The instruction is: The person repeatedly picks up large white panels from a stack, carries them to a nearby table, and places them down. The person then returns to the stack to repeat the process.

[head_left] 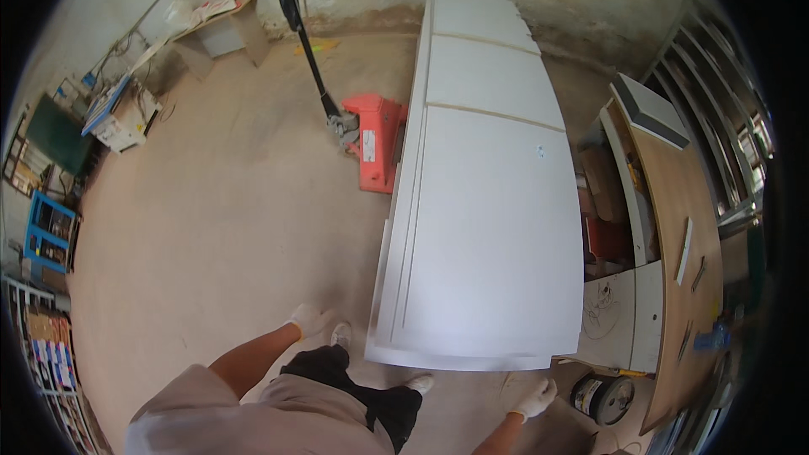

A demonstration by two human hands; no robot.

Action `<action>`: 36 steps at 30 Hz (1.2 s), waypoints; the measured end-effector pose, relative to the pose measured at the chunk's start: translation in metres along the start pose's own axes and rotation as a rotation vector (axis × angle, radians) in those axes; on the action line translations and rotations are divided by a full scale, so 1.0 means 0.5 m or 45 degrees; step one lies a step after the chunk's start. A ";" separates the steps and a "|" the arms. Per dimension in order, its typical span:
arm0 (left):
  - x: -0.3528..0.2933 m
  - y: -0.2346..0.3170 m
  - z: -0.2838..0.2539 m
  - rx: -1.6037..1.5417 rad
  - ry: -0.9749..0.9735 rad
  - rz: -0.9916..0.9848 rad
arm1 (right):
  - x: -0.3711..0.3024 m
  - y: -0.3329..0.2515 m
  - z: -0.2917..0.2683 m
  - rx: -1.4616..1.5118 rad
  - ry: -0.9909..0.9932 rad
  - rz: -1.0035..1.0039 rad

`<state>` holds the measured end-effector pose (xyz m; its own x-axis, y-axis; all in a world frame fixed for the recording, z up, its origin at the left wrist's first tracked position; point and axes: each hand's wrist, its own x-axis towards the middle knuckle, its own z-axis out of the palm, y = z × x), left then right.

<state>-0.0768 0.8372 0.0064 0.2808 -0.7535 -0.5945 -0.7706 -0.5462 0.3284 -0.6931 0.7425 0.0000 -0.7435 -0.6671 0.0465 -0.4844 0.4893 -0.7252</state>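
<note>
Both my hands wear whitish work gloves and hang apart at my sides. My left hand [309, 320] is over the bare floor beside my shoe, left of a stack of large white panels [497, 227]; its fingers are loosely open with nothing in them. On the other side, my right hand [534, 402] is just off the near edge of the stack, its fingers slightly bent and holding nothing visible. Neither hand touches the panels. The stack is long and flat, with smaller panels lying across its far end.
A red pallet jack [377, 143] with an upright black handle stands against the stack's left side. A wooden-topped workbench [674, 227] with tools runs along the right. Near my right hand sits a black bucket [603, 398]. Shelving [55, 354] and a small desk [221, 29] line the left and back.
</note>
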 end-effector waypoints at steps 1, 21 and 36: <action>0.036 0.011 -0.030 -0.121 -0.034 -0.043 | -0.057 -0.042 0.022 0.061 0.008 -0.001; 1.168 0.670 -0.649 -0.409 0.511 0.051 | -0.359 -0.623 0.655 -0.472 -0.159 -0.530; 1.306 0.621 -0.644 -0.291 0.313 0.271 | -0.301 -0.718 0.698 -0.512 -0.014 -0.505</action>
<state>0.0515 0.0580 -0.0436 0.2785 -0.9088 -0.3107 -0.6873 -0.4146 0.5965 -0.2465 0.4711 0.0134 -0.4648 -0.8483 0.2537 -0.8651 0.3740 -0.3342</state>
